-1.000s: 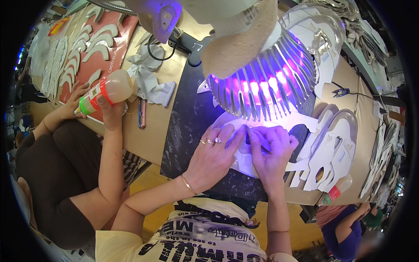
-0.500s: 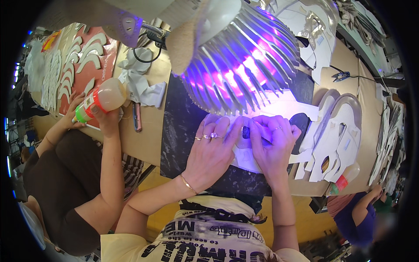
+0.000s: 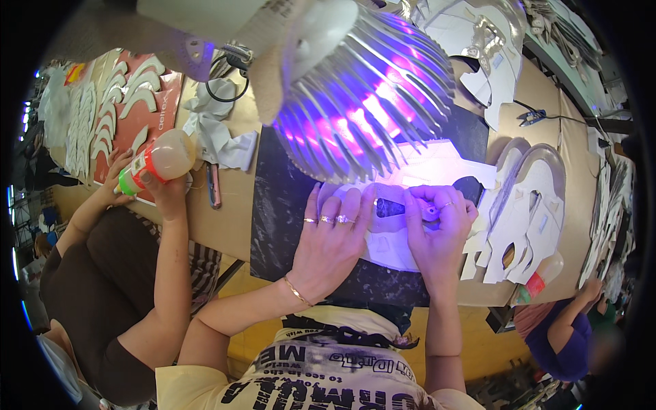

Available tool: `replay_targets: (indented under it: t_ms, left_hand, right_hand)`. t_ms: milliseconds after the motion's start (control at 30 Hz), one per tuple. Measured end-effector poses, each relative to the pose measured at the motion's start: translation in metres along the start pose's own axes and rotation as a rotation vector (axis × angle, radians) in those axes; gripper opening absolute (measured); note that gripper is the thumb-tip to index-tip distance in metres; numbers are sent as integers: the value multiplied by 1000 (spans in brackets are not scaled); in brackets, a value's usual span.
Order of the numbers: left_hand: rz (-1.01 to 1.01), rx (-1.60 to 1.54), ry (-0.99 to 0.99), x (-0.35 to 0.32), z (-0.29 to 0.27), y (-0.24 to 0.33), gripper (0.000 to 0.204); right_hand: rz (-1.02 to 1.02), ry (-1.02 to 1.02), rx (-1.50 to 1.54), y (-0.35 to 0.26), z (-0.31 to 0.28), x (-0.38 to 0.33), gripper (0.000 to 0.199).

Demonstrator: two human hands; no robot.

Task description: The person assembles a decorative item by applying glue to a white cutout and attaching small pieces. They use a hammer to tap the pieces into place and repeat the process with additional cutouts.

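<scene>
A white shoe upper piece (image 3: 389,251) lies on a dark marbled board (image 3: 280,225), lit purple by the lamp close above it. Through a gap in the piece the dark board shows between my hands. My left hand (image 3: 333,229) rests on the left part of the piece, its ringed fingers stretched over it and apart. On the right side, my right hand (image 3: 437,222) has thumb and fingers closed in a pinch on the piece's edge; the exact pinch point is partly hidden by the fingers.
A finned metal lamp (image 3: 369,102) hangs low over the far side of my hands. Stacked white uppers (image 3: 526,212) stand at the right. A co-worker's hand (image 3: 164,191) at left holds a squeeze bottle (image 3: 167,160) near curved white pieces on a red board (image 3: 162,102).
My hands have moved apart a little, the right thumb shifting right, so more of the gap in the piece shows. My left fingers have spread. The lamp appears slightly further left.
</scene>
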State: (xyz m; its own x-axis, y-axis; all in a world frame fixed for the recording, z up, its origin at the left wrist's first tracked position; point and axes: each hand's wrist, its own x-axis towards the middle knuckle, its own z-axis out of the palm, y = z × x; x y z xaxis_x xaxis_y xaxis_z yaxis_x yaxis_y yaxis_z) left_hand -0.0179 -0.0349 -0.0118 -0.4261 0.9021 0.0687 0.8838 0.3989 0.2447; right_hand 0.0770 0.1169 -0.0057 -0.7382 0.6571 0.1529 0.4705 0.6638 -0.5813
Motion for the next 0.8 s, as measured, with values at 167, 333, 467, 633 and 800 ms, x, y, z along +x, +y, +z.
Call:
replay_targets:
  t_ms: [167, 333, 467, 633, 800]
  left_hand:
    - [8, 16, 8, 0, 1, -1, 69]
    - [18, 15, -3, 0, 0, -2, 69]
    - [16, 24, -10, 1, -2, -2, 69]
    - [0, 7, -34, 3, -7, -3, 70]
    - [-43, -76, -68, 5, -13, -4, 73]
  right_hand:
    - [-22, -13, 11, 5, -1, 0, 9]
    - [-27, -57, 29, 6, -5, 3, 7]
    - [-36, -84, 35, 6, -7, 6, 8]
    - [-23, -102, 8, 4, -7, 6, 12]
    - [-131, -84, -120, -2, -7, 0, 23]
